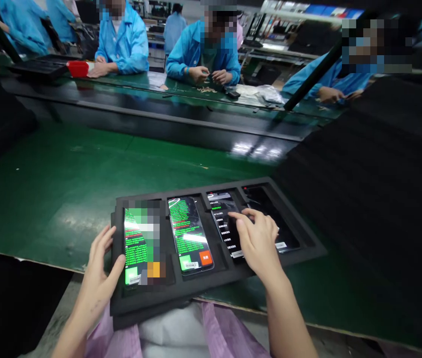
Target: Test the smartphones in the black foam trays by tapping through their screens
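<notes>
A black foam tray (pixel 225 281) lies in front of me and holds several phones in separate slots. My left hand (pixel 101 271) rests against its left edge, fingers stretched and thumb apart. Nearest to that hand is a phone (pixel 132 243) with green text, partly blurred out by blocks. Beside it, another phone (pixel 190 236) shows green and red text above a green and an orange-red square. My right hand (pixel 257 236) holds nothing; its index finger points onto the third phone (pixel 220 219), which displays a menu list. The fourth phone (pixel 266 204) has a dark screen, partly behind this hand.
The tray sits on a green tabletop (pixel 65 174), near its front edge. Large black shapes (pixel 375 174) flank the right side. Beyond a dark rail, people in blue jackets (pixel 203 54) work at another bench, with a red bin (pixel 77 68) and plastic bags (pixel 266 94).
</notes>
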The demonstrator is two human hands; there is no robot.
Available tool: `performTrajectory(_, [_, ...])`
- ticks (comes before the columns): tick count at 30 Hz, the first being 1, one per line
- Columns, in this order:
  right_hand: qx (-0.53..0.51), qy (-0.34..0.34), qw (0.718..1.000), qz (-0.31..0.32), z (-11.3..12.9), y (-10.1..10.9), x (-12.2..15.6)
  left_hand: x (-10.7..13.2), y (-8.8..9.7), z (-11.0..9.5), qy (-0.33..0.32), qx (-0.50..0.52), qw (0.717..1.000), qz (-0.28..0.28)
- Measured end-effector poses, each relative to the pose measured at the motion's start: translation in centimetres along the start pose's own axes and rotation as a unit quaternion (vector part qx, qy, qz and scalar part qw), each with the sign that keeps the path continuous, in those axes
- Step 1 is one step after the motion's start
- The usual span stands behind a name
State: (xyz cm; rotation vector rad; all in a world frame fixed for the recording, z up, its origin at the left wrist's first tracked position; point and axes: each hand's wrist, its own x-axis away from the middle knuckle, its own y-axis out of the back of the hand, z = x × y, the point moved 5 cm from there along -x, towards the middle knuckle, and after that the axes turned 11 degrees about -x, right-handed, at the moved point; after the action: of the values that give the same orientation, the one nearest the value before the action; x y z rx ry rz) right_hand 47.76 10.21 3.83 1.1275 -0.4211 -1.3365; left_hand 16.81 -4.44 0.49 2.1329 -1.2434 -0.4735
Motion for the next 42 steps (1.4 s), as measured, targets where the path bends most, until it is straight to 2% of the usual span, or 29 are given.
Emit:
performTrajectory(3, [-0.037, 0.005, 0.999, -0.025, -0.6, 1.3, 1.6, 1.0, -0.6, 0.1, -0.009, 0.048, 0.999, 0.025])
performTrajectory(7, [-0.068, 0.049, 0.996, -0.030, -0.5, 2.1, 3.7, 1.6, -1.0, -0.6, -0.034, 0.005, 0.999, 0.028])
performTrajectory(11, [-0.058, 0.082, 0.995, -0.026, -0.6, 1.9, 4.9, 1.2, -1.1, 0.0, -0.057, -0.043, 0.996, 0.050])
performTrajectory(16, [-0.009, 0.107, 0.994, -0.001, -0.8, 1.1, 5.2, 0.9, -1.2, 0.9, -0.071, -0.056, 0.994, 0.065])
performTrajectory(19, [-0.031, 0.122, 0.992, -0.009, 1.1, 1.0, 5.3, 1.0, -1.2, 0.6, -0.057, -0.048, 0.996, 0.049])
performTrajectory(24, [-0.091, 0.186, 0.974, 0.091, 7.3, -1.0, 5.5, 1.4, -1.3, -0.9, -0.054, -0.053, 0.997, 0.002])
performTrajectory(27, [-0.089, 0.203, 0.968, 0.117, 9.0, -1.9, 5.4, 1.4, -0.9, -1.6, -0.037, -0.082, 0.996, -0.014])
performTrajectory(31, [-0.078, 0.212, 0.968, 0.112, 8.3, -2.0, 4.1, 0.7, -0.1, -2.6, -0.044, -0.142, 0.989, 0.008])
performTrajectory(36, [-0.030, 0.172, 0.981, 0.086, 6.0, -1.8, 1.5, 0.0, 0.3, -3.1, -0.060, -0.221, 0.973, 0.031])
performTrajectory(42, [-0.014, 0.154, 0.984, 0.083, 6.6, -2.1, 0.3, 0.3, -0.1, -3.1, -0.089, -0.257, 0.962, 0.027])
